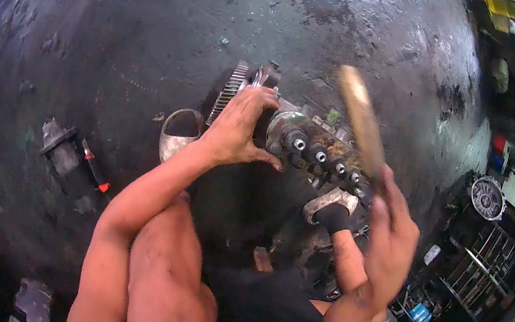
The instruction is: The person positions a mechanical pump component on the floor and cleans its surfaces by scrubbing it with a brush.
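An inline fuel injection pump (pixel 313 146) lies on the dark floor, its row of several outlet fittings facing me. A toothed gear (pixel 228 93) is at its left end. My left hand (pixel 243 122) grips the pump between the gear and the round flange, fingers over the top and thumb on the near side. My right hand (pixel 390 231) is closed around a blurred wooden stick (pixel 361 113) that points up and away over the right end of the pump. Whether the stick has a metal head cannot be made out. It is unclear whether it touches the pump.
Pliers with red-tipped handles (pixel 94 166) lie left, beside a greasy metal part (pixel 61 145). My sandalled feet flank the pump, one sandal (pixel 180 136) showing left. A reddish block (pixel 263 259) lies between my legs. At right are a clutch-like disc (pixel 487 198) and a metal rack (pixel 485 262).
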The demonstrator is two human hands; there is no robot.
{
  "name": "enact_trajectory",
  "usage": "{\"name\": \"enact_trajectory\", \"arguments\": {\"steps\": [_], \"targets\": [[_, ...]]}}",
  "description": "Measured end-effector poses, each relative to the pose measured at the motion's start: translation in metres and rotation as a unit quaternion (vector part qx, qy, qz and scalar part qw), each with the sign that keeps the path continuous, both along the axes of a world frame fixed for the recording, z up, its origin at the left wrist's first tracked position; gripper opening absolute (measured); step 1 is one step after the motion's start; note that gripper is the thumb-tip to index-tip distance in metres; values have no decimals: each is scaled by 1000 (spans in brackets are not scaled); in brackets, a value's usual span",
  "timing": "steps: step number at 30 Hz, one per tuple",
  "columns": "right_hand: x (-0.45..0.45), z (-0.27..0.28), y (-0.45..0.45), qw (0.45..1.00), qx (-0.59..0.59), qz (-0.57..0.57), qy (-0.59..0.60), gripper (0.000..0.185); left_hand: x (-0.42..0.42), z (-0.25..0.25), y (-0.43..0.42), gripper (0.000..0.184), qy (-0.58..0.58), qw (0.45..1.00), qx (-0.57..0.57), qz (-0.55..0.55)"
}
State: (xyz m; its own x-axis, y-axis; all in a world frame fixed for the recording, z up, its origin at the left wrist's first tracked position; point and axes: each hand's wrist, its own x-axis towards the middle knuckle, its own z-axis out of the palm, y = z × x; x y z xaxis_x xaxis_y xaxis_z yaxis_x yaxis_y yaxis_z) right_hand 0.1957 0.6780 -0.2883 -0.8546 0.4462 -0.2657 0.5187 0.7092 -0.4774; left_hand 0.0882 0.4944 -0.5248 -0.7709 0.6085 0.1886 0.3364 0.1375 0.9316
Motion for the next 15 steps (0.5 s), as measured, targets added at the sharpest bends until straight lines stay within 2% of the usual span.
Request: {"name": "enact_trajectory", "arguments": {"steps": [1, 2, 3, 4, 5, 6, 7, 8, 9, 11, 15], "targets": [[9, 18, -1, 999, 42, 22, 10, 45, 0, 1, 3, 95, -14, 1000, 5, -17], [13, 33, -11, 999, 49, -18, -12, 47, -3, 4, 2, 95, -23, 999, -2, -29], [19, 35, -14, 1000, 3, 6, 4, 47, 6, 17, 2, 107, -73, 993, -93, -24], [24, 27, -9, 999, 0, -10, -36, 47, 13, 20, 1, 103, -81, 992, -100, -1], [25, 14, -11, 998, -14, -5, -66, 48, 32, -18, 9, 109, 8, 994, -100, 36], [32, 19, -12, 974, -81, 207, -32, 62, 14, 9, -3, 113, -33, 995, -89, -21], [7, 27, -52, 984, -138, -67, -92, 48, 17, -10, 4, 113, 6, 999, -50, -4], [28, -4, -13, 990, 2, 144, -3, 45, 21, -34, 16, 105, 72, 996, 29, 44], [20, -11, -18, 985, -11, 170, 23, 45, 17, -16, 6, 100, 74, 995, 37, 64], [25, 3, -27, 996, 9, 30, -83, 46, 13, -13, 8, 98, 85, 992, 65, 60], [18, 19, -51, 992, -11, -22, -122, 47, 10, -6, -1, 97, 102, 992, 52, 54]]}}
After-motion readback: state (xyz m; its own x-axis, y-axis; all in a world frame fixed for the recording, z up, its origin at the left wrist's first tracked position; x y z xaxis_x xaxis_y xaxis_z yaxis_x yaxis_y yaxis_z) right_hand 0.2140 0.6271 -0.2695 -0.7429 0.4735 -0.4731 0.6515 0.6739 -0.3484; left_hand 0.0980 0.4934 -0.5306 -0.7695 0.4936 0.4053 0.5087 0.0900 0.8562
